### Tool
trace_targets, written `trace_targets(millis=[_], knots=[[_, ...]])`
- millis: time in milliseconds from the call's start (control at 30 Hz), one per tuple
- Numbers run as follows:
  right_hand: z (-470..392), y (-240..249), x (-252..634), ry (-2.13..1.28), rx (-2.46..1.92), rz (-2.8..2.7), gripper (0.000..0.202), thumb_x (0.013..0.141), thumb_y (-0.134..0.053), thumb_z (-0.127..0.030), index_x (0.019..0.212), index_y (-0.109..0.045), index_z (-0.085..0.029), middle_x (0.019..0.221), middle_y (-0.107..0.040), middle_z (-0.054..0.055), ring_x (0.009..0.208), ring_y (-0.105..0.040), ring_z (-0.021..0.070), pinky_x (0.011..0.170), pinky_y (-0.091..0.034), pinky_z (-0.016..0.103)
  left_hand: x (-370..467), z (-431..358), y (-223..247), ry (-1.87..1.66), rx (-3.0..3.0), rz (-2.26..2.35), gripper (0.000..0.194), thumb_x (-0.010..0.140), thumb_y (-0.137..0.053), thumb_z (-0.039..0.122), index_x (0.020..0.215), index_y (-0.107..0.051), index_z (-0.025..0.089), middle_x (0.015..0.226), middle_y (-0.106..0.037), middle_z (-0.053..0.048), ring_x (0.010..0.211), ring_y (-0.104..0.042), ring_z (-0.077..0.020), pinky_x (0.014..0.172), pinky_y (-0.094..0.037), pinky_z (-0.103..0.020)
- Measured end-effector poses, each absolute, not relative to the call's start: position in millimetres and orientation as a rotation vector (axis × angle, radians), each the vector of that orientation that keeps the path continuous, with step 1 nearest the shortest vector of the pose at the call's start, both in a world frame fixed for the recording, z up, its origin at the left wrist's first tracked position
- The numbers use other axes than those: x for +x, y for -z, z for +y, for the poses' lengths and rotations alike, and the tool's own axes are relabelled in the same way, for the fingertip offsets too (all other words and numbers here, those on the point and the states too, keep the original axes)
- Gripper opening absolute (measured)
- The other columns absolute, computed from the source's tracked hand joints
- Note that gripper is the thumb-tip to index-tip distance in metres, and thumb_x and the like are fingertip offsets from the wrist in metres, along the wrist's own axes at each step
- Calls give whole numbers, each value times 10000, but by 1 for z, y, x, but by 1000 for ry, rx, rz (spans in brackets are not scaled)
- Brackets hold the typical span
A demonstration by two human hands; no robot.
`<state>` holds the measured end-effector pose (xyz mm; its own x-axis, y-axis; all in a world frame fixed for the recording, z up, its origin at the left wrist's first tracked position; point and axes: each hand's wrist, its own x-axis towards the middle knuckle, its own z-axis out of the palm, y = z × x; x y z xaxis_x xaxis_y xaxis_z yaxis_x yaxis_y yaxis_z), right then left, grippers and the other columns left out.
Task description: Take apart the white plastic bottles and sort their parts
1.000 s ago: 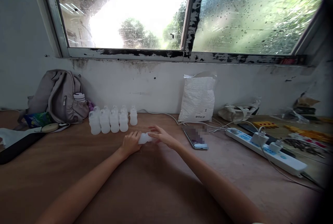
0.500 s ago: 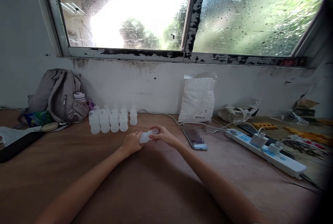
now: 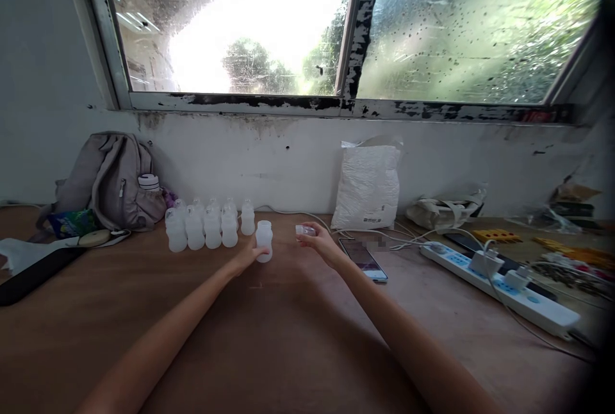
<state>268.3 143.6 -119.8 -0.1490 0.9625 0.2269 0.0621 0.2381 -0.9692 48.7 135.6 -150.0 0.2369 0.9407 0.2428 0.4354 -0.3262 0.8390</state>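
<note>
A white translucent bottle (image 3: 264,234) stands upright on the brown table, its mouth uncovered. My left hand (image 3: 249,256) is closed around its lower left side, thumb across the front. To the right, my right hand (image 3: 323,244) grips a clear cap (image 3: 305,230) tipped on its side, a short gap away from the bottle. Several similar bottles (image 3: 195,229) with clear domed caps stand in rows to the left of my hands. One more capped bottle (image 3: 247,218) is at the right end of that group, just behind my left hand.
A grey backpack (image 3: 122,183) leans on the wall at left, near a black flat case (image 3: 41,273). A white plastic bag (image 3: 368,183) stands at the back. On the right lie a phone (image 3: 364,261), a power strip (image 3: 500,289) and loose cables.
The cap has come off the bottle and moved right in my right hand. My left hand has turned the bottle from lying tilted to upright on the table.
</note>
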Motion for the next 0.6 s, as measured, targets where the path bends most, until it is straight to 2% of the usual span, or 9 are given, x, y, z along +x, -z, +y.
trace_targets(millis=[133,267,433,600], knots=[[145,143,266,-1087,-1064,-1439,417,594,-690,-295,943,-526,-136,802,-571,47,664,-559,133,578,-476,258,61,153,162,-1100,1895,1262,570,648,-634,235,1164,-405,160,1161,-518,-84,1074,-479,-207,911,-374,-327],[145,159,264,-1081,-1096,-1430,431,572,-705,-284,940,-546,-125,757,-593,38,620,-563,128,558,-465,244,63,167,167,-1154,1877,1343,506,628,-658,292,1074,-473,139,1111,-536,-113,1034,-506,-248,885,-392,-385],[147,164,264,-1083,-1092,-1427,422,581,-695,-305,932,-551,-119,734,-601,30,620,-569,129,572,-465,242,61,174,167,-1177,1861,1335,523,653,-634,201,1122,-406,151,1115,-549,-104,1005,-538,-194,856,-427,-323],[147,165,263,-1085,-1084,-1433,430,574,-701,-320,923,-551,-119,709,-600,20,596,-564,121,566,-461,238,59,180,171,-1183,1861,1368,609,573,-710,273,1091,-427,125,1075,-569,-116,971,-558,-215,839,-444,-332]])
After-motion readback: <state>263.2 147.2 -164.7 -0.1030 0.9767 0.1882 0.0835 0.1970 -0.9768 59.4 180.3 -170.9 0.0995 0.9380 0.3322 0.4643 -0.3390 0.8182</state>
